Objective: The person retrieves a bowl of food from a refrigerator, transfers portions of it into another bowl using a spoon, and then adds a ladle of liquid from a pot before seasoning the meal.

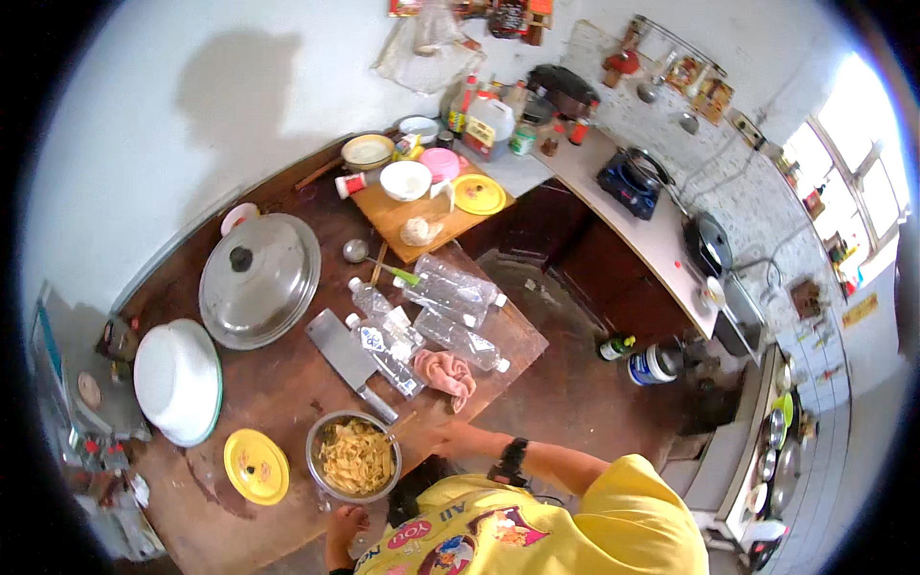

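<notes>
A clear bowl (313, 460) of cooked broad noodles (356, 456) stands near the table's front edge. Just below its rim is my left hand (348, 521), fingers curled; whether it touches the bowl is unclear. My right hand (438, 436), below a wristwatch, is blurred at the bowl's right. A thin stick, perhaps a chopstick (404, 422), slants between bowl and hand; I cannot tell if the hand holds it. Beyond the bowl lie a cleaver (345, 352), several empty plastic bottles (384, 359) and a crumpled pink cloth (445, 374). A yellow lid (256, 466) lies left of the bowl.
A large domed metal lid (269, 287) and a white basin (176, 381) occupy the table's left side. Farther back, a wooden board (402, 230) bears bowls and a yellow lid (479, 194), with a ladle (356, 251) nearby. A counter (647, 251) with a stove stands right.
</notes>
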Demonstrator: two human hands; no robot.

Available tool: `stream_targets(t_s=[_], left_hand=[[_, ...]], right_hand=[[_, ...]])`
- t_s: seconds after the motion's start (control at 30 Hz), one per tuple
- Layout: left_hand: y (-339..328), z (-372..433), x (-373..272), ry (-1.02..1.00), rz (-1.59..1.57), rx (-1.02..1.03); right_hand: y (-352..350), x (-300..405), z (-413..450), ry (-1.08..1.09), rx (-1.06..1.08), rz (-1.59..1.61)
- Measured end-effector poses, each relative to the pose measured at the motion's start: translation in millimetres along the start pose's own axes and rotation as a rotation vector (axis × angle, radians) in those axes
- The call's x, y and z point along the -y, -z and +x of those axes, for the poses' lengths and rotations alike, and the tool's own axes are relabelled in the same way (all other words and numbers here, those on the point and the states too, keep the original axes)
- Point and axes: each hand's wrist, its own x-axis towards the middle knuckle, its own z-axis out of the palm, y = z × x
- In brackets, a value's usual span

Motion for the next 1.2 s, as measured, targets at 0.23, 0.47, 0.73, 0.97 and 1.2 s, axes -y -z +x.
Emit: stream_targets(t_s=[0.23,0.47,0.73,0.97,1.2], left_hand=[[-4.4,32.2,14.6,0.152,-0.106,0.019],[-45.1,43.5,-1.3,0.157,-0.084,-0.098],[-144.3,66.0,-53.5,0.197,-0.128,-0.243],[-211.2,131.7,-127.8,0.142,-0.108,-0.184],[-247.0,211.8,-202.9,0.083,-0.08,-0.125]], right_hand=[[33.1,-30.7,-126.6,-0.667,0.047,-0.128],[93.7,-95.3,-177.1,-0.728,-0.137,-0.027],[288.9,-154.5,-137.0,-0.405,0.096,-0.567],[443.4,-208.1,-58.1,-0.308,-0.119,-0.573],[583.5,-240.2,-2.0,-0.383,-0.681,-0.227]])
